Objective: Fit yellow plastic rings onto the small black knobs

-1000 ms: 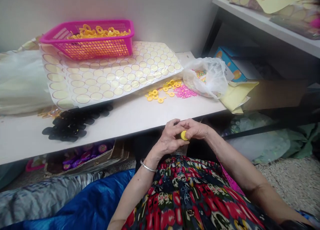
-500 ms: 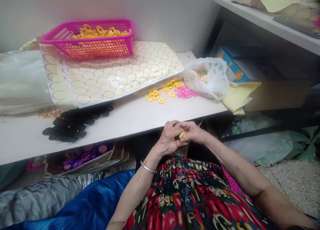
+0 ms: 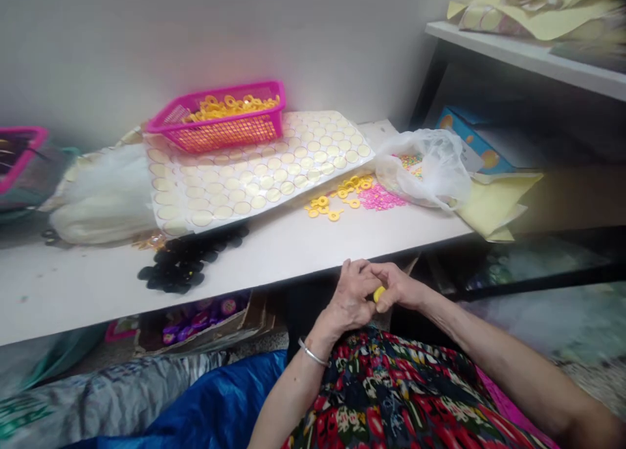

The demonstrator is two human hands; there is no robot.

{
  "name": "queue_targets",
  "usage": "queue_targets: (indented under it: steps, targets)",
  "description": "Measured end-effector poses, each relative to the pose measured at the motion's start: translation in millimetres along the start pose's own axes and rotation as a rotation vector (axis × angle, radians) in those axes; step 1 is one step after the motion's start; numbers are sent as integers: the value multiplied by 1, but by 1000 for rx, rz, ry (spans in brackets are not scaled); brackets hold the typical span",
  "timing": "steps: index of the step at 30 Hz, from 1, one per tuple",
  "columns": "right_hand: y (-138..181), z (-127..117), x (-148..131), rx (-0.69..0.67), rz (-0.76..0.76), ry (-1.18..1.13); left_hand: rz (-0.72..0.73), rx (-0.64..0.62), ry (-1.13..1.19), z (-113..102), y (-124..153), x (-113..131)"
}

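Observation:
My left hand (image 3: 353, 297), with a silver bangle on its wrist, meets my right hand (image 3: 400, 289) just in front of the table edge, above my lap. Between them shows a small yellow plastic piece (image 3: 379, 294). The fingers of both hands are closed around it, and most of it is hidden. On the table beyond lie several loose yellow ring-shaped pieces (image 3: 334, 215) and a small pile of pink beads (image 3: 381, 198).
A pink basket (image 3: 227, 136) of yellow pieces rests on sticker sheets (image 3: 244, 191). Black flat pieces (image 3: 176, 266) lie at the left. A white plastic bag (image 3: 435, 165) of coloured beads sits beside yellow paper (image 3: 496, 204). Below the table stands a carton (image 3: 220, 328) with purple items.
The view has swung left and up, so everything sits lower and farther right, and another pink basket shows at far left. Both hands stay together around the yellow piece.

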State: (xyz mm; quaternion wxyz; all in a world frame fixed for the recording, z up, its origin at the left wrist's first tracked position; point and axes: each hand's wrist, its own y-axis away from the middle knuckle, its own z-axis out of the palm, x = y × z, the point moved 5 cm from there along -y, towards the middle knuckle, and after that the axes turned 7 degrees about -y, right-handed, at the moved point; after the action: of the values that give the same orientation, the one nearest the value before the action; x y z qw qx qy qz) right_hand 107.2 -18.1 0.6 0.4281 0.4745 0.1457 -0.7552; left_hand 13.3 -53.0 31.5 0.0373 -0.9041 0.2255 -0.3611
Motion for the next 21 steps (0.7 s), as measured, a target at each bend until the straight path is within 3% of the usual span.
queue_targets:
  steps: [6,9,11,13,15,19,21]
  targets:
    - [-7,0,18,-47,153,10,-80,37,-67,11,13,-20]
    - [-11,0,24,-53,150,32,-73,52,-59,11,16,-23]
    - [-14,-4,26,-21,100,106,-28,73,12,2,17,-25]
    - [-18,-14,29,45,79,270,-32,161,102,-21,20,-36]
    - [-21,-28,33,142,126,562,-218,419,106,-59,30,-67]
    - [-29,-49,41,210,383,1253,-884,1082,-180,-135,81,-147]
    - [-33,-52,42,177,458,1404,-1065,1175,-300,-156,95,-175]
